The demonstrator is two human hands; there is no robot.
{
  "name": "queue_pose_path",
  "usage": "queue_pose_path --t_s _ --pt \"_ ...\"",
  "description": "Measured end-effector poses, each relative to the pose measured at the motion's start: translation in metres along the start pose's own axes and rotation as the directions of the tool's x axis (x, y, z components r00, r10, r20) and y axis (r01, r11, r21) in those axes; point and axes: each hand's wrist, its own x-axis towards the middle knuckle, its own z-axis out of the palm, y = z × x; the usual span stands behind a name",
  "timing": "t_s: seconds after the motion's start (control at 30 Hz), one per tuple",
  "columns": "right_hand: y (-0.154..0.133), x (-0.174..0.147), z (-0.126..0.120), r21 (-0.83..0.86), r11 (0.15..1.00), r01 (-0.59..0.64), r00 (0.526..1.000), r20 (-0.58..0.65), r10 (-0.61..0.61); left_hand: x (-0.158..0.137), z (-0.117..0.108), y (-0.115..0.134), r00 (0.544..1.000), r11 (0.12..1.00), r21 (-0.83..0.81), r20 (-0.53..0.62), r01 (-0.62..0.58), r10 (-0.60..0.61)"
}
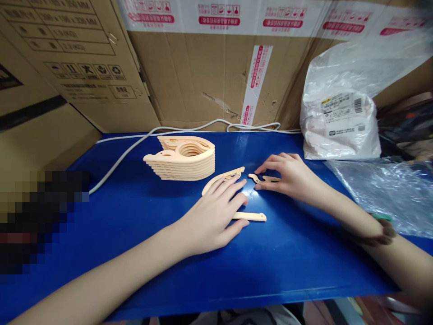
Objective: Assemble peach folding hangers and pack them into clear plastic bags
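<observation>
Your two hands at work to the right of one cream stack (182, 168)

The blue desk (189, 280) stretches from the stack to a straight front edge on your side; that stretch, crossed by your left forearm (118, 266), is your widest room. At least two cardboard boxes (196, 76) wall in the stack's back and left, so space is tighter there. One white bag (341, 146) stands well right of the stack; one clear plastic sheet (389, 194) lies nearer you on that side. The stack's layers are too close to count surely. Your left hand (218, 216), palm down and fingers spread, lies over two cream bars (252, 216) just right of the stack; whether they join underneath is hidden. Farther right, your right hand (291, 177) pinches one small notched piece (253, 177) between thumb and fingers.
</observation>
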Motion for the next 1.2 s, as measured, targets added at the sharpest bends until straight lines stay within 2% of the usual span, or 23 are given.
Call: queue_pose_path --t_s 0.37,0.7,0.83,0.9,1.03,1.2 --pt "-0.004 0.000 0.006 0.085 0.993 0.080 0.996 -0.039 -0.077 0.004 -0.002 -0.007 0.996 0.998 0.066 0.090 0.011 -0.017" --pt "-0.007 0.000 -0.007 0.184 0.977 0.106 0.992 -0.094 -0.090 0.005 0.000 -0.006 0.998 0.997 0.041 -0.016 0.059 -0.058" --pt "-0.015 -0.003 -0.008 0.331 0.944 -0.004 1.000 -0.008 0.007 0.005 -0.001 -0.005 0.994 0.994 -0.016 -0.015 0.108 -0.108" --pt "-0.020 -0.004 -0.012 0.321 0.947 -0.033 0.999 0.022 0.027 0.005 -0.003 -0.004 0.991 0.990 -0.045 -0.008 0.134 -0.135" --pt "-0.019 -0.005 -0.022 0.230 0.973 -0.015 0.995 0.104 -0.009 0.003 -0.004 -0.003 0.987 0.983 -0.093 -0.005 0.161 -0.162" --pt "-0.011 -0.005 -0.029 0.312 0.950 -0.024 0.939 0.333 -0.086 0.004 -0.005 -0.003 0.985 0.977 -0.130 -0.020 0.166 -0.170"
